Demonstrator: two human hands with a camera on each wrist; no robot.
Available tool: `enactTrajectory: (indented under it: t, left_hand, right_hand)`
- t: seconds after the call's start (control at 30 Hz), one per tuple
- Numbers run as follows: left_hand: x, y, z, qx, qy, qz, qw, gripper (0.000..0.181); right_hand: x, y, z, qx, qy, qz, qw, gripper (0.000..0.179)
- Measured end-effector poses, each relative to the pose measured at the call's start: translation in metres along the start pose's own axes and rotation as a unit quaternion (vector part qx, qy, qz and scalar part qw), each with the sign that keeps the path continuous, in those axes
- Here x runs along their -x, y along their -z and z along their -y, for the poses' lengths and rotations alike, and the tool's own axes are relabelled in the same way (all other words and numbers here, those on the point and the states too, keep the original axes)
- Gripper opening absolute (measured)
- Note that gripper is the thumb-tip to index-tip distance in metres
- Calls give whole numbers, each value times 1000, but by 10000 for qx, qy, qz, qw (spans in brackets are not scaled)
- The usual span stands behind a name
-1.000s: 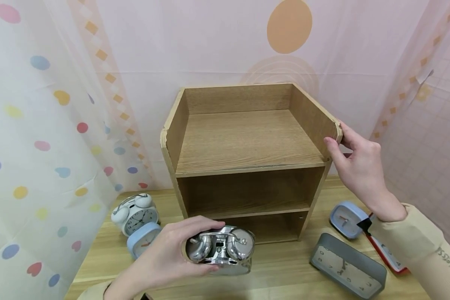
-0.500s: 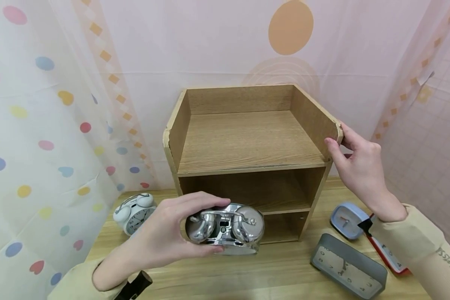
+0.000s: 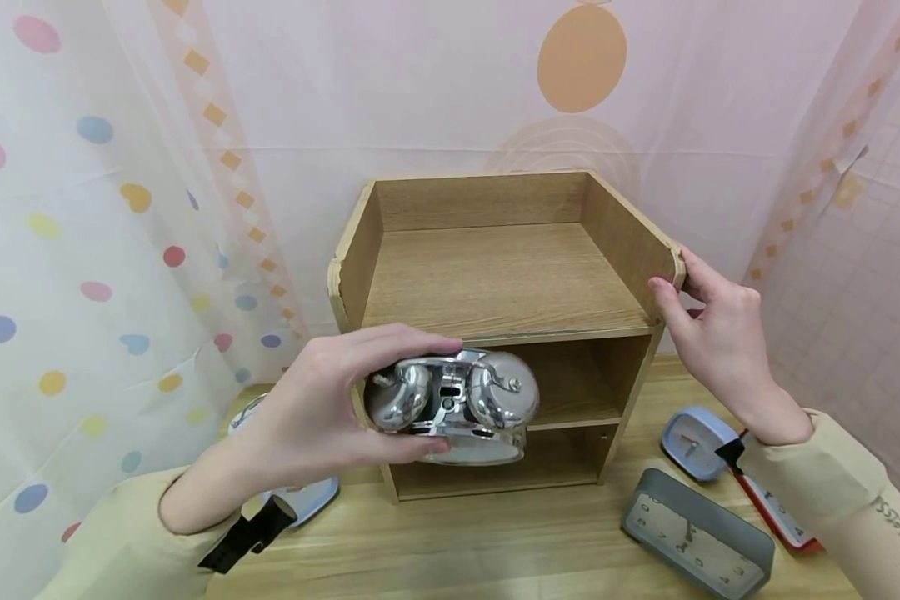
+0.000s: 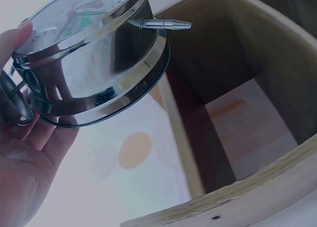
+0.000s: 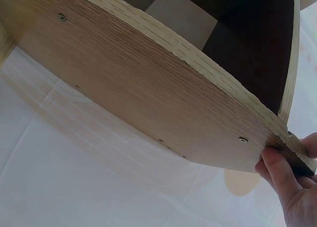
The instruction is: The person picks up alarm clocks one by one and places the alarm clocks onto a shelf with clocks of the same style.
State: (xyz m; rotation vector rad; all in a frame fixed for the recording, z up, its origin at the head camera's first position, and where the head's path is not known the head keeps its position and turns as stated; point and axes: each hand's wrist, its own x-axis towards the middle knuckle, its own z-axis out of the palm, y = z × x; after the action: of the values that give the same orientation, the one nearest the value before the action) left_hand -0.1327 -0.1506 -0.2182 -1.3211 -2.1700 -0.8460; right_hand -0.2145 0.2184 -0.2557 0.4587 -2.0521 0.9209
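My left hand [image 3: 330, 400] grips a chrome twin-bell alarm clock [image 3: 450, 400], thumb on one face and fingers on the other, raised in front of the wooden shelf unit [image 3: 510, 275]. In the head view the clock's bells and top handle face the camera. Its dial and a metal leg show on the alarm clock [image 4: 99, 49] in the left wrist view. My right hand [image 3: 727, 342] pinches the upper front corner of the unit's right side panel. In the right wrist view the fingers [image 5: 280, 172] lie against that side panel [image 5: 148, 83].
At the right on the wooden table [image 3: 495, 550] lie a grey rectangular clock [image 3: 697, 533], a blue clock [image 3: 696, 442] and a red-edged clock [image 3: 776, 512]. Left, partly behind my arm, are another blue clock [image 3: 311, 498] and a white twin-bell clock [image 3: 246, 410].
My left hand has lifted the chrome clock upward, from low before the bottom shelf to the height of the middle shelf. The right hand has stayed on the side panel.
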Motion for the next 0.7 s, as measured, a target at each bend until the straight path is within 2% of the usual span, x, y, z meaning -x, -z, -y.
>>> enactTrajectory:
  t: [0.1, 0.33, 0.5, 0.7]
  left_hand:
    - [-8, 7, 0, 70, 57, 7, 10000, 71]
    - [-25, 22, 7, -75, 61, -252, 9996, 72]
    - [-33, 30, 10, -137, 360, -326, 9987, 70]
    - [-45, 38, 12, -102, 751, -223, 9969, 70]
  right_hand:
    - [0, 0, 0, 21, -2, 10, 10000, 39]
    - [1, -2, -1, -33, 33, -13, 10000, 38]
    - [0, -2, 0, 11, 59, 0, 10000, 39]
    - [1, -2, 0, 13, 49, 13, 10000, 39]
